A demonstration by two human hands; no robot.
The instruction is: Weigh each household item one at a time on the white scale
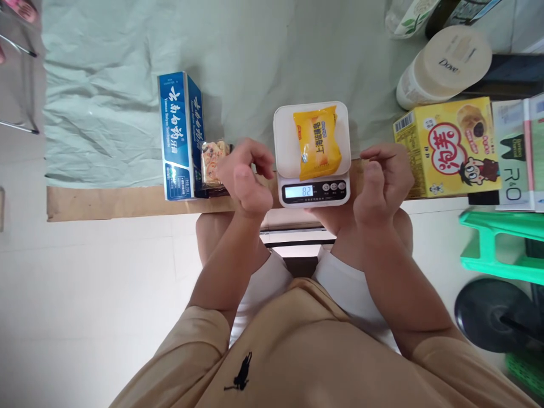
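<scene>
A yellow snack packet (317, 142) lies on the white kitchen scale (311, 157), whose display reads 82. My left hand (247, 175) hovers just left of the scale with fingers loosely curled and nothing in it. My right hand (385, 180) hovers just right of the scale, also curled and holding nothing. A small clear-wrapped snack (211, 161) lies beside my left hand, against a blue toothpaste box (179, 136).
A yellow cartoon snack box (450, 148) stands to the right, a white Dove jar (444, 67) behind it, and other boxes (518, 153) at the far right. Pale green cloth (127, 68) covers the table. A green plastic stool (501, 243) stands on the floor at right.
</scene>
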